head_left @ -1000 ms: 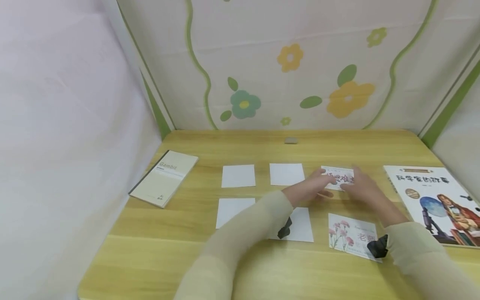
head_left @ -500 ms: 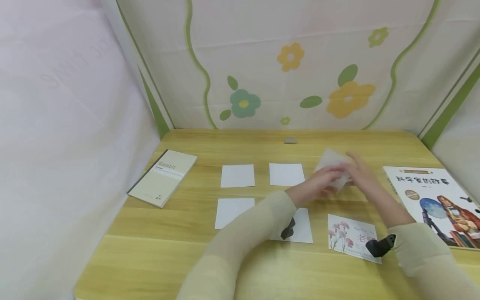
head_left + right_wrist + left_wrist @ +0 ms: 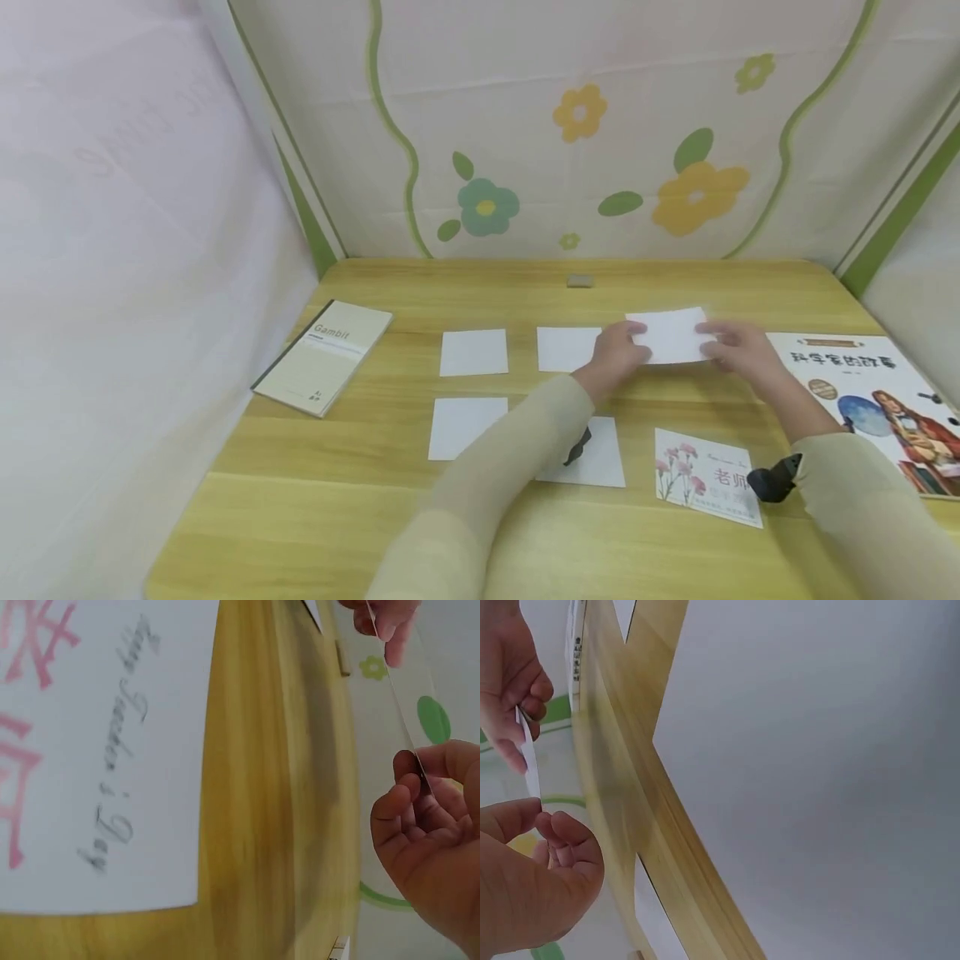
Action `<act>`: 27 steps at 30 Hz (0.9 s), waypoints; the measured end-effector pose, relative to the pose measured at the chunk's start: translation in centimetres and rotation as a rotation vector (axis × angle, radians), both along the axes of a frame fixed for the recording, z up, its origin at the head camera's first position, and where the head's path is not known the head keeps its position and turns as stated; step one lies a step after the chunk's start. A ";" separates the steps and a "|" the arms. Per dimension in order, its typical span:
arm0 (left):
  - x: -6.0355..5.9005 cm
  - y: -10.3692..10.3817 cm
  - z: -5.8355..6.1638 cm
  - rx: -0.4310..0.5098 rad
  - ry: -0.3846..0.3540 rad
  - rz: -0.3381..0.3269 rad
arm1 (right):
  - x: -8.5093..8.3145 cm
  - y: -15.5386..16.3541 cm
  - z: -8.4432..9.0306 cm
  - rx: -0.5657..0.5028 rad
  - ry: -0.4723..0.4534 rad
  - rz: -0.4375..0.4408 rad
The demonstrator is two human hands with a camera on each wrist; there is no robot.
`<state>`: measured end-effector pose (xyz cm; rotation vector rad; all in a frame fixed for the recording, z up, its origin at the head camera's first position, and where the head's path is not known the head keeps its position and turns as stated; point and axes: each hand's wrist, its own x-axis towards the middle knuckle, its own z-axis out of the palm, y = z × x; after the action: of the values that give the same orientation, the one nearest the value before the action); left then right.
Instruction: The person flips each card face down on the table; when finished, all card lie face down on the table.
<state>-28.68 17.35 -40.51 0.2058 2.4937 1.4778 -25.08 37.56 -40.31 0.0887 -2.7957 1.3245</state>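
Both hands hold one white card [image 3: 670, 335] above the wooden table [image 3: 337, 500], blank side up. My left hand [image 3: 621, 353] pinches its left edge and my right hand [image 3: 737, 348] pinches its right edge. In the left wrist view the card [image 3: 528, 754] shows edge-on between the left hand [image 3: 532, 877] and the right hand's fingers [image 3: 510, 682]. In the right wrist view the thin card [image 3: 401, 705] runs from the right hand [image 3: 427, 825] up to the left hand's fingers [image 3: 382, 619].
Several blank white cards [image 3: 474, 352] lie in two rows on the table. A card with pink flowers [image 3: 705, 477] lies near the front right. A cream booklet [image 3: 324, 356] sits at the left, a picture book [image 3: 870, 400] at the right. A small grey block [image 3: 580, 281] lies at the back.
The card with pink writing was lifted off the table by both hands, turned over, and now shows its blank side, held a little higher.
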 end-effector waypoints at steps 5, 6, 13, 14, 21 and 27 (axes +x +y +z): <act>-0.7 0.4 -0.8 -0.216 0.139 -0.034 | -0.9 0.5 -1.1 0.205 -0.012 0.035; -0.7 0.5 -1.0 -0.254 0.167 -0.048 | -1.1 0.5 -1.4 0.225 -0.013 0.049; -0.4 1.0 -1.6 -0.414 0.255 -0.099 | -2.0 0.4 -2.7 0.289 -0.082 0.091; -0.4 1.2 -1.5 -0.460 0.267 -0.096 | -2.0 0.4 -2.8 0.308 -0.089 0.093; -0.1 1.3 -0.7 -0.567 0.225 -0.082 | -1.7 0.2 -2.9 0.413 -0.050 0.103; 1.8 -0.5 0.4 -0.312 0.081 -0.167 | 1.3 -0.7 -0.6 0.464 -0.126 0.061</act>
<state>-26.93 16.83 -40.09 0.4118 2.6537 1.0206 -23.82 36.90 -40.94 0.1097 -3.1727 0.6841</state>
